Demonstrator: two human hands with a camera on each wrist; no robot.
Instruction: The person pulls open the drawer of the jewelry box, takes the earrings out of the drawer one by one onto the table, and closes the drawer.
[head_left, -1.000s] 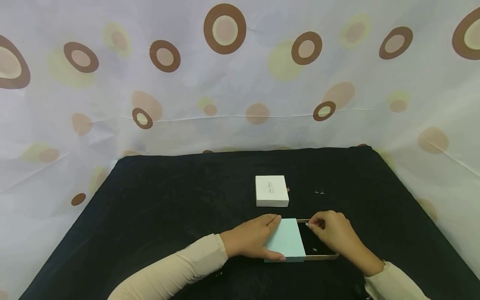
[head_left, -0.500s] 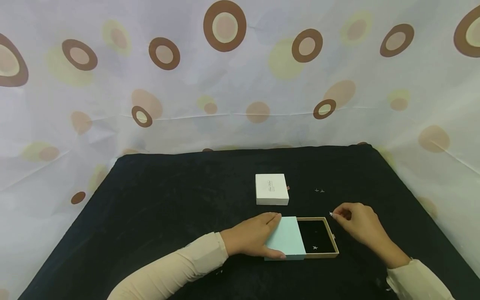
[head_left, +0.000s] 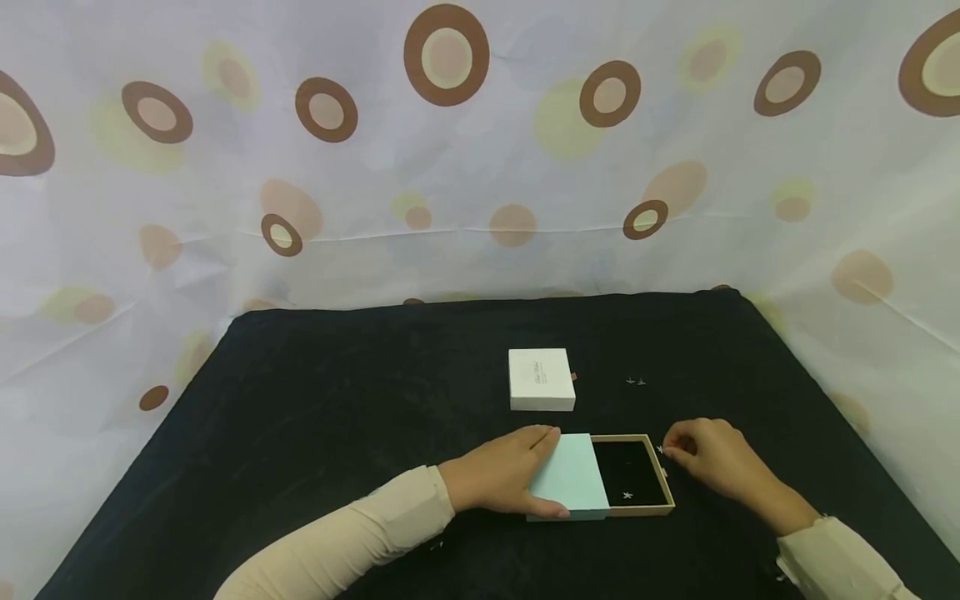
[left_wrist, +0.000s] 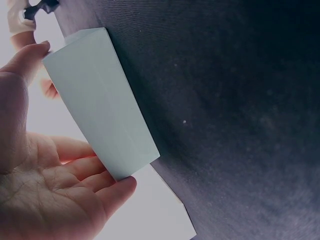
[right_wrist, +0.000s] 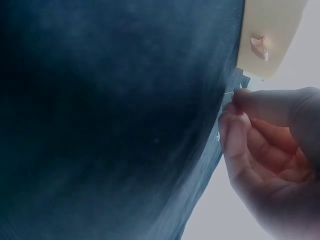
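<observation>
In the head view my left hand (head_left: 504,473) grips the light blue sleeve of a jewelry box (head_left: 568,479), thumb along the near edge and fingers over the far side. The sleeve's end (left_wrist: 102,105) faces the left wrist camera. A drawer with a black pad (head_left: 626,471) sticks out to the right. One star-shaped earring (head_left: 627,495) sits on the pad near its front edge. Just right of the drawer, my right hand (head_left: 716,462) pinches another small star-shaped earring (head_left: 660,450) between thumb and fingertips. A pull tab (right_wrist: 259,48) shows on the drawer front in the right wrist view.
A white lettered box (head_left: 542,380) with a small tab stands behind the blue one. Two small silvery pieces (head_left: 635,382) lie on the black cloth (head_left: 360,400) to its right. A tiny bright piece (head_left: 437,546) lies near my left sleeve. A patterned curtain (head_left: 465,167) hangs behind.
My right hand has lifted the star-shaped earring off the pad and moved right, past the drawer's end, then slightly nearer. My left hand stays on the jewelry box.
</observation>
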